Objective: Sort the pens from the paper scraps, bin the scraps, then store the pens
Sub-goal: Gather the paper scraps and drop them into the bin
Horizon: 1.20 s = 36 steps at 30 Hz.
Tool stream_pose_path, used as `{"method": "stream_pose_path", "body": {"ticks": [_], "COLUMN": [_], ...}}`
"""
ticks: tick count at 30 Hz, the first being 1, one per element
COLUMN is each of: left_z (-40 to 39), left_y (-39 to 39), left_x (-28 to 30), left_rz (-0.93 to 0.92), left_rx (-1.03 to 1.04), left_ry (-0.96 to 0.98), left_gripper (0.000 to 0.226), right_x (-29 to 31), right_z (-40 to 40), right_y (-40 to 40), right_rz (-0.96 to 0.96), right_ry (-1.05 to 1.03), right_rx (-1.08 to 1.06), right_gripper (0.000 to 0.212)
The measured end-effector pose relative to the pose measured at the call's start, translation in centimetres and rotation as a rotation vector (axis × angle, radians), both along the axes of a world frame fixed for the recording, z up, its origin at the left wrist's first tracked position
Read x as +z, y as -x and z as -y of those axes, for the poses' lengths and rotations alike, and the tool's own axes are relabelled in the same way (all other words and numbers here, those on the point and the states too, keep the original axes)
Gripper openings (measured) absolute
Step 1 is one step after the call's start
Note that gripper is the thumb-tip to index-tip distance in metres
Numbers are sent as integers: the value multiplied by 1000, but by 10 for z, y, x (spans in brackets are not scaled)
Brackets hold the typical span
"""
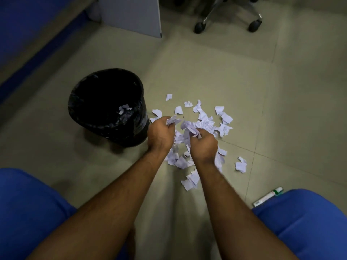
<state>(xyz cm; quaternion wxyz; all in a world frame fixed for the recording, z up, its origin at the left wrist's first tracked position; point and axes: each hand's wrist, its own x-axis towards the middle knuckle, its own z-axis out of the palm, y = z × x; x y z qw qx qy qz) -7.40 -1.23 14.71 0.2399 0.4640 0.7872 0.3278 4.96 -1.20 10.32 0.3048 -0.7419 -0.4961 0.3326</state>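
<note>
Blue-clad knees [32, 209] frame two bare forearms over a scrap-strewn floor.
Left hand [161, 135] and right hand [203, 145] each clutch torn paper scraps [189, 128] beside the black-lined bin [107, 121].

Tiled floor [216, 72] carries bin [107, 107], paper scraps [223, 119], marker [267, 199].

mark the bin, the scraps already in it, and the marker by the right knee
bin [131, 132], head view, on its black-lined outer wall.
scraps in the bin [123, 109], head view, on the white pieces lying inside.
marker [267, 197], head view, mid-barrel, lying on the floor.
</note>
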Motion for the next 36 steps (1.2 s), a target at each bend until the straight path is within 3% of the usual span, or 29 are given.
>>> {"method": "stream_pose_path", "body": {"ticks": [10,12,15,18,21,24,28,36], "left_z": [-10,-14,-22,-27,-30,-29,-27,-32], "left_y": [90,116,148,172,192,198,195,163], "left_x": [96,105,107,94,73,64,61,79], "left_rz": [47,57,162,140,156,101,37,-75], "left_rx": [247,277,298,305,286,221,185,142], "left_ry": [-184,-184,-221,-153,-28,97,112,-19], "left_gripper": [15,11,26,19,12,31,37,27], "right_x": [91,99,105,102,101,106,111,120], "right_z": [-27,-32,-43,-51,-56,-60,-60,-59], "right_y": [113,142,179,203,216,218,214,192], "right_rz": [-269,-278,-232,-184,-118,-107,-130,-187], "right_ry": [-252,-250,-185,-64,-7,32,31,-77], "right_rx": [141,209,322,415,493,551,521,364], "right_gripper": [22,22,27,34,22,25,46,34]}}
